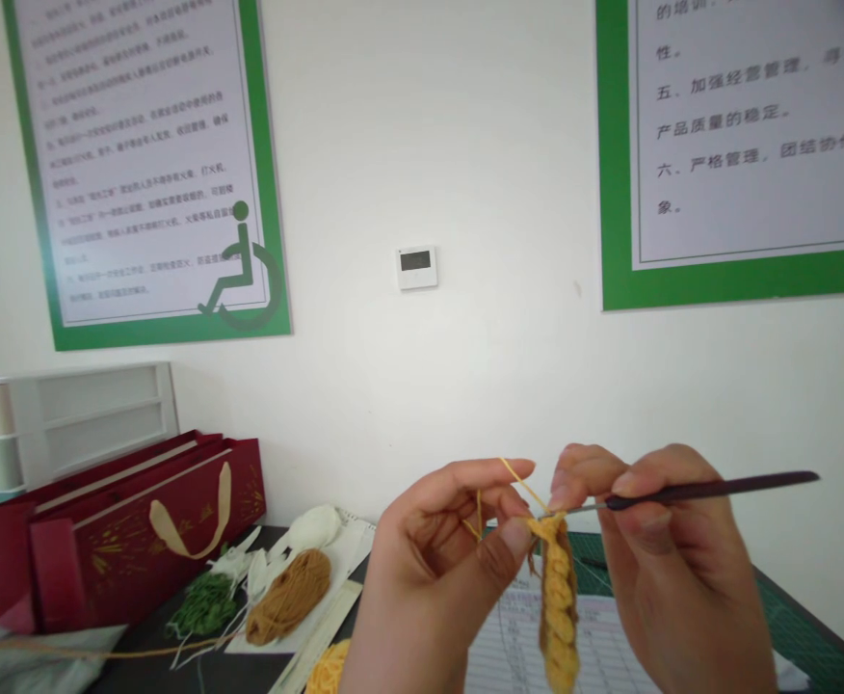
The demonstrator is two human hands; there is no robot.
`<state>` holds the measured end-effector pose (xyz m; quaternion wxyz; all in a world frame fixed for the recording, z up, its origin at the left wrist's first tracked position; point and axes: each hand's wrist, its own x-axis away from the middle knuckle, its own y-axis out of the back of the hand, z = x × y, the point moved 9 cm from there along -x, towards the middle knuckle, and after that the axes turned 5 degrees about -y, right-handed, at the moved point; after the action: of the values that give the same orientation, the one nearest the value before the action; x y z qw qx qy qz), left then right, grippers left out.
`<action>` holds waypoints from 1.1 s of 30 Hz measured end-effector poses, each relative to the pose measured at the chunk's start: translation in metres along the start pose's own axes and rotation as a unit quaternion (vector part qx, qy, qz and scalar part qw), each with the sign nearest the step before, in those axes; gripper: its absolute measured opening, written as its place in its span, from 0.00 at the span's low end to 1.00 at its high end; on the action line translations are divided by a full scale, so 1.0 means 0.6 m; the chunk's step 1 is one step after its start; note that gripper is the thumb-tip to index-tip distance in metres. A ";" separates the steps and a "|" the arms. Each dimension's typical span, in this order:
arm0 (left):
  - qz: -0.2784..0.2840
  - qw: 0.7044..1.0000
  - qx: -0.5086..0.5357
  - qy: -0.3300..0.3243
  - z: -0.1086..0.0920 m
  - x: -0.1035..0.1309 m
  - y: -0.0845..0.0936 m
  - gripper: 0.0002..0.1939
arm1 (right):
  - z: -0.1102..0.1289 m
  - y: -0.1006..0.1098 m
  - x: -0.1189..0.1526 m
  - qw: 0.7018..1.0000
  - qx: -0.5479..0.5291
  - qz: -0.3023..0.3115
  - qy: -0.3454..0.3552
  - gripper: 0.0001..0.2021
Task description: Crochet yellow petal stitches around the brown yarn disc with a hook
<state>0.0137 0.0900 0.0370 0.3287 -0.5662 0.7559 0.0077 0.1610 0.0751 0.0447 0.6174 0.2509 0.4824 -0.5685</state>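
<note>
My left hand (458, 549) pinches the top of a narrow yellow crochet piece (558, 607) with a brown edge, which hangs down between my hands. Yellow yarn (517, 479) runs over my left index finger to the top of the piece. In my right hand (672, 540) is a crochet hook (718, 489) with a dark handle, its metal shaft pointing left. The hook's tip is at the top stitches, partly hidden by my fingers and the yarn.
On the dark table lie brown yarn (288, 596), green yarn (205, 604), white yarn (313, 528) and a yellow ball (328, 670). Dark red gift bags (140, 540) and a drawer unit (96, 414) stand at left. Printed paper (595, 636) and a green cutting mat (798, 627) lie beneath my hands.
</note>
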 end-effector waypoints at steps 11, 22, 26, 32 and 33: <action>-0.031 0.998 -0.022 -0.045 -0.007 0.000 0.008 0.07 | 0.022 -0.007 0.003 0.998 0.044 0.017 0.038 0.01; -0.065 0.989 -0.066 -0.112 -0.025 0.000 0.008 0.09 | 0.055 -0.015 -0.001 0.980 0.171 0.035 0.097 0.03; -0.054 0.988 -0.074 -0.127 -0.027 -0.003 0.009 0.09 | 0.071 -0.022 -0.004 0.967 0.211 0.054 0.130 0.03; -0.030 0.986 -0.103 -0.130 -0.022 -0.007 0.012 0.09 | 0.093 -0.040 0.002 0.935 0.273 0.104 0.202 0.08; -0.030 0.985 -0.107 -0.133 -0.022 -0.007 0.012 0.09 | 0.091 -0.040 0.002 0.937 0.270 0.105 0.196 0.08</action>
<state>0.0017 0.0912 0.0468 0.3644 -0.6144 0.6826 0.1538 0.1554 0.0225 0.0718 0.4760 0.5633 0.3933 -0.5490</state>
